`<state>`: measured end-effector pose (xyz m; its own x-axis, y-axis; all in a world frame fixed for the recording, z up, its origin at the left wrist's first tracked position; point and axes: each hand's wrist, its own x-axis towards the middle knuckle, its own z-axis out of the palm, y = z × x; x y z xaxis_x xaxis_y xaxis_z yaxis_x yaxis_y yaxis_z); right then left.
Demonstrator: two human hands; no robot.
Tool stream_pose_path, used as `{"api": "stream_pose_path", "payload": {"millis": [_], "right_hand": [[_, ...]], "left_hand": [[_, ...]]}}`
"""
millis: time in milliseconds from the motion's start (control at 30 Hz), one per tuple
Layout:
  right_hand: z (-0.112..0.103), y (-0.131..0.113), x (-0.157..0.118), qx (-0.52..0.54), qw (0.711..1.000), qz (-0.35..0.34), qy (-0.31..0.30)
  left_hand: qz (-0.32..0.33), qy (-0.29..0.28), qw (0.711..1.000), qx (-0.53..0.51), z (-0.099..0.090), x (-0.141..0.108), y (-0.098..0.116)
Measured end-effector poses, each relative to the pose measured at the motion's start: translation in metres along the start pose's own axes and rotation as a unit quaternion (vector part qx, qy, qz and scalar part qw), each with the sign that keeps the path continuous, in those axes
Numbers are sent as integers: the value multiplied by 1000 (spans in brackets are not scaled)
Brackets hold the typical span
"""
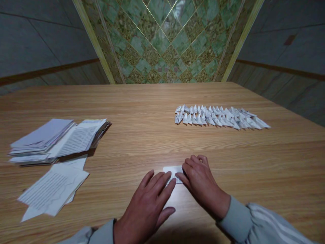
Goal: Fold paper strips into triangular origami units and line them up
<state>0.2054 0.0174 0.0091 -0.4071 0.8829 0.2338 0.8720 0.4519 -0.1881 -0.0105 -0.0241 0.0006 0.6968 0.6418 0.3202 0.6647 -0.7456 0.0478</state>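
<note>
A small folded piece of white paper point(170, 168) lies flat on the wooden table, partly covered by both hands. My left hand point(152, 200) is open, palm down, its fingertips resting on the paper's left and front part and its thumb held apart. At the paper's right end is my right hand point(200, 179), with its fingers curled and its thumb laid on the paper. The fingertips of that hand are partly hidden, but it appears to grip the paper's edge.
Two rows of small folded paper shapes point(203, 118), like origami boats, stand at the back right. On the left are a stack of papers point(43, 135) and several loose printed sheets point(54, 186) in front of it. A tiled wall point(162, 44) rises behind the table point(137, 135).
</note>
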Motion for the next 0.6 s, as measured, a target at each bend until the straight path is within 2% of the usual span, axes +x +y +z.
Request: {"api": "stream_pose_path", "payload": {"millis": [233, 433, 600], "right_hand": [[2, -1, 1, -16, 1000, -8, 15], [7, -3, -1, -46, 999, -3, 22], [1, -2, -8, -31, 999, 14, 42]], "left_hand": [[-14, -52, 999, -2, 4, -1, -1], [-15, -60, 998, -15, 1, 2, -4], [-11, -52, 998, -29, 0, 2, -4]]}}
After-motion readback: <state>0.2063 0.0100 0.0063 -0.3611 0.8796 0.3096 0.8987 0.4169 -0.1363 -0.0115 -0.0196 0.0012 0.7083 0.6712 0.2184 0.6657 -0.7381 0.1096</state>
